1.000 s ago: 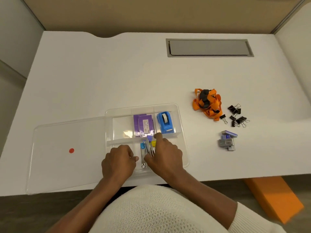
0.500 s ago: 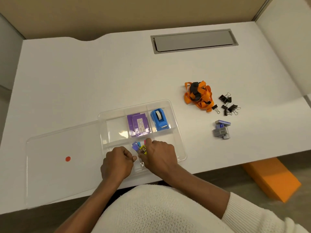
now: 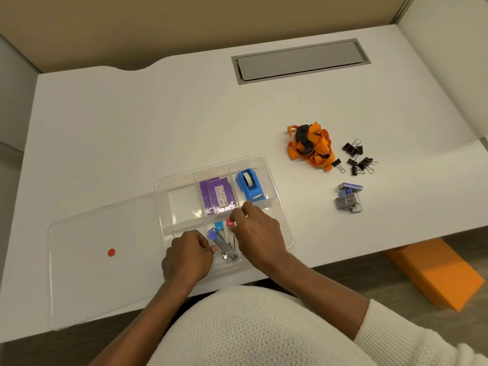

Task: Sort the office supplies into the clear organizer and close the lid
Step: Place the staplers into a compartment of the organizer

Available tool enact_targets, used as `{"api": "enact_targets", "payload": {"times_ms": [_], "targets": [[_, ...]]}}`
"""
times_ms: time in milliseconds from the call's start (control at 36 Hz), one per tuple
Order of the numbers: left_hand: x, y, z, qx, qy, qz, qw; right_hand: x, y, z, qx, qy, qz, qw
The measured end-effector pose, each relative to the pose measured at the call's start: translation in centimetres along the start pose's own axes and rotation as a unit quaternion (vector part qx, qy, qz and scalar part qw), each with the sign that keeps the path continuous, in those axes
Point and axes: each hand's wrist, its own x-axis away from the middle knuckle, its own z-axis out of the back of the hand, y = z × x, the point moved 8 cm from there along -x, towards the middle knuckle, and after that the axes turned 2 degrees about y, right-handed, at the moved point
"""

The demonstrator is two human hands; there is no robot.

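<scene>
The clear organizer [image 3: 264, 161] sits at the desk's front edge, with its clear lid [image 3: 105, 273] lying flat to its left. Purple boxes [image 3: 217, 198] and a blue tape dispenser [image 3: 249, 186] fill two back compartments. Several colour-tipped metal tools [image 3: 221, 240] lie in the front compartment. My left hand [image 3: 187, 258] is curled at their near end, fingertips against the purple-tipped one. My right hand [image 3: 257, 232] pinches the pink tip. On the desk to the right lie an orange lanyard [image 3: 310, 146], black binder clips [image 3: 356, 157] and staple boxes [image 3: 348, 198].
A red dot [image 3: 111, 252] marks the lid. A grey cable hatch [image 3: 301, 62] is set into the back of the white desk [image 3: 132, 128]. An orange box [image 3: 433, 276] lies on the floor under the desk's right front corner.
Both hands stay in the front compartment. The metal tools have fanned out and their blue, purple and pink tips now show. My right fingers have settled on the pink tip.
</scene>
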Motion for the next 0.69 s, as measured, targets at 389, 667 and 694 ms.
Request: {"api": "enact_targets", "payload": {"times_ms": [389,667,694], "targets": [[0.3,0.6,0.6,0.000,0.041,0.002,0.999,0.3,-0.3,-1.5,-0.009,-0.017,0.050,0.999],[0.4,2.8,2.0,-0.120,0.058,-0.038,0.990,1.0,0.5,-1.5,-0.142,-0.016,0.059,0.988],[0.5,3.1,2.2,-0.145,0.057,-0.044,0.987,1.2,1.0,-1.0,-0.162,-0.005,0.047,0.986]]}}
